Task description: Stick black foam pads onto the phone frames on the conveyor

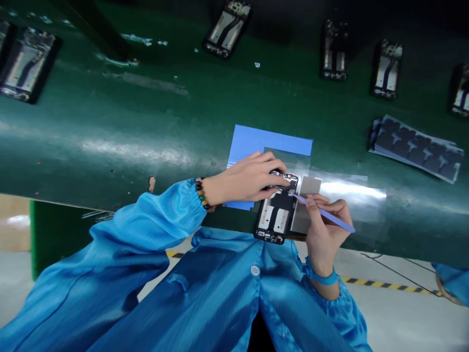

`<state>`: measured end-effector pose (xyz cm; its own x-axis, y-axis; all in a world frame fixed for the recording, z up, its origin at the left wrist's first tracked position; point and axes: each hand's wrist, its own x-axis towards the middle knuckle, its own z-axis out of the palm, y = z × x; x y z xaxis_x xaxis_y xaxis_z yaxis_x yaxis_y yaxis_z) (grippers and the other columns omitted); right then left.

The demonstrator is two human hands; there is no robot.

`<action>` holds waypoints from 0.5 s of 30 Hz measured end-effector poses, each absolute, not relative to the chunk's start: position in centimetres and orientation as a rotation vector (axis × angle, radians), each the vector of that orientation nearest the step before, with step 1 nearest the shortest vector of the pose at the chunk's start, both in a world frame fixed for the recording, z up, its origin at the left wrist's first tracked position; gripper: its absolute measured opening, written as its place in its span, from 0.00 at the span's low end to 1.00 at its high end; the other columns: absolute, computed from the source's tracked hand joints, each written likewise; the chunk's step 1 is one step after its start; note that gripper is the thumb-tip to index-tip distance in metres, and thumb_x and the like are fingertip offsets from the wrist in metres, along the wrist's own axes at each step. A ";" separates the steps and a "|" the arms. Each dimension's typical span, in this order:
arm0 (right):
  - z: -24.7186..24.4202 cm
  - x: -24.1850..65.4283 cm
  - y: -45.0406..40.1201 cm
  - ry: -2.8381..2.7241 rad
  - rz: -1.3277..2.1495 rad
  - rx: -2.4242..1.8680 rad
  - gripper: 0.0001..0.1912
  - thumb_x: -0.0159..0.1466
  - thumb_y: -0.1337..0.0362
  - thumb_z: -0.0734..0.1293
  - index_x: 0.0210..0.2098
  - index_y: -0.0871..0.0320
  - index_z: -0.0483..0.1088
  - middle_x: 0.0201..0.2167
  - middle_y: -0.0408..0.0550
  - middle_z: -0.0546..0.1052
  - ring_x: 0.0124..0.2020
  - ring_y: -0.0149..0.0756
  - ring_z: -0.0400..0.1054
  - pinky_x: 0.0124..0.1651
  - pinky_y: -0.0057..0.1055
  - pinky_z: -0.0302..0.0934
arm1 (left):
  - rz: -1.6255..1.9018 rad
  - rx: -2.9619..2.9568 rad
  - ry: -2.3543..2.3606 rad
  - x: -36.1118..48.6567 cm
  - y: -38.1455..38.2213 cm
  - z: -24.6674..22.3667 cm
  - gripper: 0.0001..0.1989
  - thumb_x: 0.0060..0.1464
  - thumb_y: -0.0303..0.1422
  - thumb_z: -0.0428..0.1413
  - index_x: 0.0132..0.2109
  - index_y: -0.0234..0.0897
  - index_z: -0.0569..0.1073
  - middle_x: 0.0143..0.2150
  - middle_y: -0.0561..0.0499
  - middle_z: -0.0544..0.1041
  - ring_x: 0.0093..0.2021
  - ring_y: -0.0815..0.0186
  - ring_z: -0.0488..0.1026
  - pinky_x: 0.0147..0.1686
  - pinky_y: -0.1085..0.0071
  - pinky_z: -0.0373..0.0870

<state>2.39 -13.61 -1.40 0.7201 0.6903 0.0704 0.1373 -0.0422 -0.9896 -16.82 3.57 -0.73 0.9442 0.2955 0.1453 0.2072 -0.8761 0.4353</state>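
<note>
An opened phone body [272, 217] lies at the table's front edge, its circuit board facing up. My left hand [252, 177] rests over the phone's upper left part, fingers apart and fingertips on the board. In my right hand [326, 227] is a thin purple stick [339, 221], pinched between thumb and fingers, its tip at the right side of the board. Under my left hand is a blue sheet [271, 137] with a clear film on it. A grey flat piece [301, 218] lies just right of the phone.
More opened phones stand farther back, such as one at the top middle [227, 30], one at the upper right [387, 71] and one at the left [27, 66]. A stack of film strips [417, 147] lies at the right. A dark post [98, 32] rises at the upper left.
</note>
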 end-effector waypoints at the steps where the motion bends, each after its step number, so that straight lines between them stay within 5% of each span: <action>1: -1.2 2.9 -13.7 -0.674 0.480 -1.571 0.19 0.64 0.60 0.83 0.32 0.52 0.69 0.31 0.40 0.80 0.44 0.42 0.84 0.62 0.53 0.79 | 0.283 2.718 0.357 -16.8 3.5 -0.7 0.18 0.77 0.34 0.56 0.67 0.47 0.79 0.68 0.44 0.78 0.62 0.51 0.72 0.54 0.57 0.66; 7: 1.5 10.2 -12.6 -0.756 0.041 -1.597 0.16 0.71 0.47 0.76 0.48 0.53 0.82 0.49 0.49 0.85 0.50 0.45 0.84 0.67 0.59 0.75 | 0.268 2.860 0.318 -16.9 2.4 0.2 0.25 0.73 0.33 0.59 0.74 0.43 0.75 0.72 0.39 0.75 0.66 0.48 0.74 0.62 0.54 0.71; 10: 3.5 14.9 -10.4 -0.892 0.107 -1.620 0.21 0.77 0.42 0.69 0.48 0.53 0.80 0.44 0.48 0.85 0.38 0.39 0.83 0.55 0.50 0.79 | 0.220 2.795 0.153 -18.2 -0.6 1.2 0.31 0.73 0.50 0.60 0.74 0.40 0.74 0.76 0.38 0.73 0.71 0.47 0.74 0.72 0.48 0.70; 12: 4.4 18.0 -7.9 -1.029 0.210 -1.662 0.22 0.79 0.41 0.64 0.49 0.53 0.77 0.41 0.49 0.85 0.40 0.39 0.84 0.54 0.45 0.78 | 0.155 2.771 0.098 -19.3 -3.4 1.3 0.38 0.66 0.60 0.64 0.73 0.42 0.75 0.78 0.42 0.72 0.73 0.47 0.73 0.76 0.48 0.70; 15: 4.6 22.4 -2.3 -1.250 0.233 -1.789 0.14 0.76 0.50 0.71 0.47 0.55 0.76 0.44 0.51 0.86 0.45 0.36 0.82 0.56 0.39 0.73 | 0.250 2.896 0.176 -20.6 -6.7 0.8 0.23 0.71 0.43 0.64 0.70 0.51 0.78 0.72 0.51 0.79 0.68 0.59 0.79 0.71 0.58 0.76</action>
